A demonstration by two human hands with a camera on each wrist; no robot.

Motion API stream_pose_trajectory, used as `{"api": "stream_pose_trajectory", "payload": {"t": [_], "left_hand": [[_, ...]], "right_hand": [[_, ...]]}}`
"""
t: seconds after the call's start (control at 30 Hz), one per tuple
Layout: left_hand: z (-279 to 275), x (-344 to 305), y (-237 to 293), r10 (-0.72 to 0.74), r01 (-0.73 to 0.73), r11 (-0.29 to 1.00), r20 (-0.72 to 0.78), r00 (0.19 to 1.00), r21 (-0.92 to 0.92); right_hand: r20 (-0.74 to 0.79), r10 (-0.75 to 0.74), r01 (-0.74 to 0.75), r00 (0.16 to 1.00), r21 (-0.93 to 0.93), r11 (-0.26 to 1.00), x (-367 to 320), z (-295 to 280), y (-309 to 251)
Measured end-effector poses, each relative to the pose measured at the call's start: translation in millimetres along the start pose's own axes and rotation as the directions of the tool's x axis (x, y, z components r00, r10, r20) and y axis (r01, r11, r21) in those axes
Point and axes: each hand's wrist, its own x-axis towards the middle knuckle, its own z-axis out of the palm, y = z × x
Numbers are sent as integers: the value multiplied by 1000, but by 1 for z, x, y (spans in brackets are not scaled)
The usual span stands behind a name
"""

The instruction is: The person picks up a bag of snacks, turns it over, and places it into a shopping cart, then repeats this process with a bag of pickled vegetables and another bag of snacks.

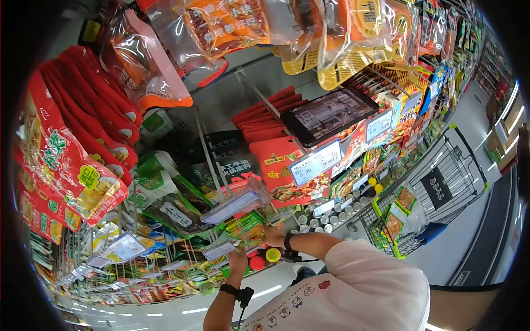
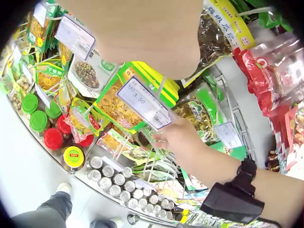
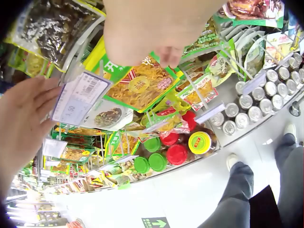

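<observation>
Green-and-yellow packets of shredded pickles (image 3: 142,90) hang on a rack hook behind a price tag reading 3.50 (image 2: 145,102). My right hand (image 1: 271,236) is at the front packet, its fingers (image 3: 170,56) curled over the packet's upper edge in the right wrist view. My left hand (image 3: 28,107) is on the other side, fingers extended with their tips at the edge of the price tag. The left wrist view shows the right hand (image 2: 178,142) by the tag's lower end; there the left hand (image 2: 137,38) is a large blur covering the rack top.
Jars with red lids (image 3: 177,154) and green lids (image 3: 157,162) and rows of cans (image 2: 126,183) stand on the lower shelf. Red bags (image 1: 83,110) hang at upper left. A tablet (image 1: 331,116) lies over more bags. A shopping cart (image 1: 436,182) stands on the right.
</observation>
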Motion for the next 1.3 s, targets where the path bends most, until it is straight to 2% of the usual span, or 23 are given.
{"api": "stream_pose_trajectory", "payload": {"t": [0.07, 0.13, 0.17, 0.23, 0.27, 0.33, 0.4, 0.43, 0.5, 0.53, 0.63, 0.73, 0.83, 0.93, 1.0, 1.07, 1.1, 1.13, 1.17, 1.2, 1.23, 1.27, 1.3], "left_hand": [[-6, -9, 5, 41, -40, 999, -7, 999, 24], [-13, -15, 12, 84, -84, 996, -17, 996, -1], [-17, -18, 17, 120, -117, 991, -43, 992, 61], [-29, -26, 31, 196, -178, 966, -85, 977, 186], [-31, -28, 37, 121, -115, 980, -27, 992, 165], [-34, -34, 50, -34, 20, 991, 101, 994, 136], [-30, -44, 71, 40, -89, 969, 210, 977, 232], [-25, -46, 82, 75, -150, 950, 264, 962, 274], [-10, -46, 98, 147, -285, 933, 487, 861, 222], [-1, -45, 107, 178, -345, 921, 588, 789, 184], [34, -32, 136, 266, -475, 880, 842, 468, -14], [74, -24, 163, 422, -590, 780, 871, 252, -207], [103, -14, 208, 440, -591, 751, 890, 114, -296], [163, -11, 235, 503, -602, 686, 864, -16, -410], [185, -13, 275, 558, -483, 709, 827, -61, -514], [207, -25, 318, 692, -310, 691, 722, 22, -653], [227, -30, 335, 719, -356, 647, 695, -11, -674], [235, -37, 357, 705, -345, 663, 709, -10, -664], [243, -42, 381, 763, -339, 601, 646, -29, -724], [250, -47, 402, 688, -315, 675, 723, -56, -667], [269, -56, 411, 691, -200, 707, 723, -14, -679], [288, -63, 421, 671, -157, 732, 742, -4, -663], [304, -69, 432, 648, -113, 757, 761, 10, -643]], "right_hand": [[14, -35, 35, 999, -17, 999, -9, -14, -1], [163, -5, 1, 987, 24, 1000, -15, -25, 3], [235, 9, -19, 972, 42, 999, -18, -30, 6], [177, -125, 119, 976, 44, 992, -15, -11, 39], [148, -189, 185, 971, 41, 982, -15, -5, 54], [113, -215, 213, 970, 27, 977, -30, -10, 65], [54, -255, 252, 965, 69, 965, -52, -27, 69], [68, -225, 219, 972, 76, 973, -63, -36, 72], [100, -164, 155, 981, 95, 983, -82, -48, 84], [43, -222, 216, 974, 107, 970, -89, -52, 95], [-87, -163, 169, 983, 79, 982, -123, -72, 122], [-226, -51, 83, 973, 133, 988, -165, -110, 125], [-362, 75, 4, 929, 211, 977, -203, -151, 139], [-528, 188, -104, 829, 184, 977, -239, -179, 176], [-629, 262, -166, 732, 209, 964, -264, -193, 205], [-699, 378, -269, 607, 267, 925, -289, -209, 233], [-711, 453, -350, 538, 301, 887, -302, -218, 243], [-704, 528, -471, 475, 303, 828, -313, -230, 255], [-694, 590, -578, 413, 301, 759, -325, -239, 266], [-713, 615, -538, 337, 389, 747, -335, -242, 278], [-731, 629, -486, 265, 462, 742, -341, -248, 294], [-744, 639, -426, 197, 522, 739, -348, -254, 308], [-711, 679, -467, 182, 545, 696, -356, -260, 320]]}}
